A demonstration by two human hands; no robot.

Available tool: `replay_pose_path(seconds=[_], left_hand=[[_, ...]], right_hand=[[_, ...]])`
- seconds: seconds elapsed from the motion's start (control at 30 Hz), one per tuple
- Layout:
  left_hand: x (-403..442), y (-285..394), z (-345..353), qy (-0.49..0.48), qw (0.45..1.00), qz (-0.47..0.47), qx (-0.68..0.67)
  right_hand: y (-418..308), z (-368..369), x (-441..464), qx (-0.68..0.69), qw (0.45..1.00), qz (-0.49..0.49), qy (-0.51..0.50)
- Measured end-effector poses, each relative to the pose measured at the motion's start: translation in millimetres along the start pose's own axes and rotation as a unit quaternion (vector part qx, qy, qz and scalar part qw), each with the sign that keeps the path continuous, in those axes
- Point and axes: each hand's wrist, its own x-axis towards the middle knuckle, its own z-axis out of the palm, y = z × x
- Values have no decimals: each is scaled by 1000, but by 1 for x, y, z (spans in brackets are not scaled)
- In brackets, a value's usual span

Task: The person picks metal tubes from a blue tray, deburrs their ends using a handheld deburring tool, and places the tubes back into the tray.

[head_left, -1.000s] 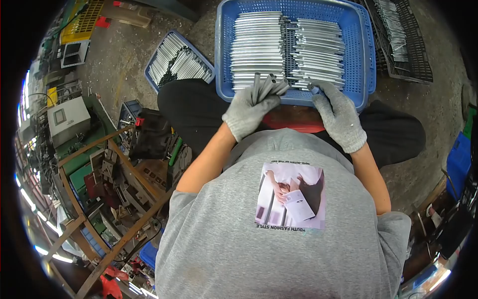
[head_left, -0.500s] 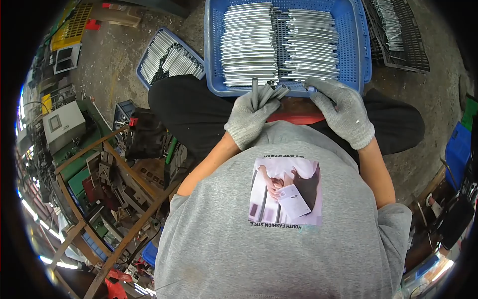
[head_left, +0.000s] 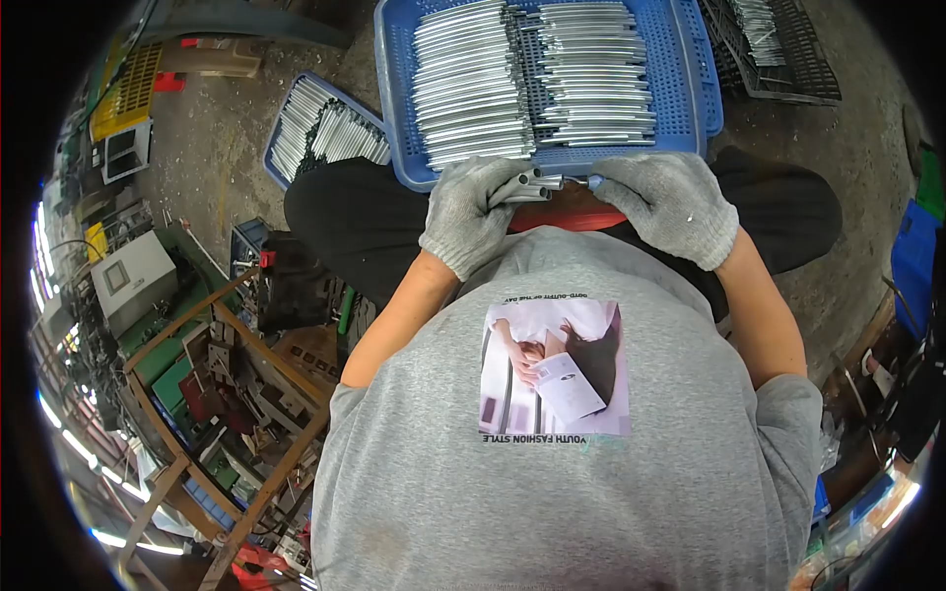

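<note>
My left hand (head_left: 471, 212), in a grey knit glove, is closed round several short metal tubes (head_left: 532, 189) whose open ends point right. Facing it, my gloved right hand (head_left: 675, 205) pinches a small blue tool (head_left: 594, 182) between thumb and fingers. The tool's thin tip is at the tube ends; whether it enters one cannot be made out. Just beyond both hands stands a blue basket (head_left: 392, 98), in which metal tubes lie in two stacked columns, left (head_left: 468, 84) and right (head_left: 596, 79).
A smaller blue tray (head_left: 374, 120) of tubes is at the upper left. Dark crates (head_left: 813, 69) with metal rods stand at the upper right. My crossed legs flank the work. A wooden frame (head_left: 266, 492) and machinery are at the left.
My hands have come together, and the held tubes have turned from pointing up to pointing right, towards the blue tool. The view has shifted, so the basket appears farther up and left.
</note>
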Motion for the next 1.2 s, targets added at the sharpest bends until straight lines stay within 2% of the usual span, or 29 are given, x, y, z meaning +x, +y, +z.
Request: replay_pose_path(seconds=[0.07, 0.17, 0.33, 0.4, 0.5, 0.7, 0.93, 1.0, 1.07, 1.13, 1.2], left_hand=[[2, 3, -1, 3, 999, 24, 33], [4, 3, -2, -49, 997, 28, 42], [5, 8, -5, -4, 994, 90, 68], [4, 8, -4, -4, 993, 94, 77], [2, 12, -7, -7, 990, 98, 103], [8, 15, -10, -11, 978, 141, 154], [7, 10, -9, -14, 979, 144, 147], [8, 10, -9, -1, 975, 154, 157], [7, 10, -9, 10, 972, 163, 167], [7, 13, -13, -19, 972, 147, 184], [9, 16, -15, -23, 973, 150, 176]], right_hand=[[-1, -4, 0, 9, 1000, 1, -12], [1, -5, 2, 17, 1000, -2, -22], [4, 3, 2, -7, 1000, -13, 15], [-2, 3, -1, -8, 1000, 17, -20], [-7, 2, -4, 27, 998, 13, -58], [-7, -5, -1, 34, 999, 21, 7], [-5, 8, -2, 11, 998, 61, -26], [-7, 9, -4, 37, 999, 22, -21], [-11, -2, -2, 58, 997, 43, -30], [-11, -5, -1, 78, 994, 63, -38], [-5, 1, 2, 43, 998, 51, 11]])
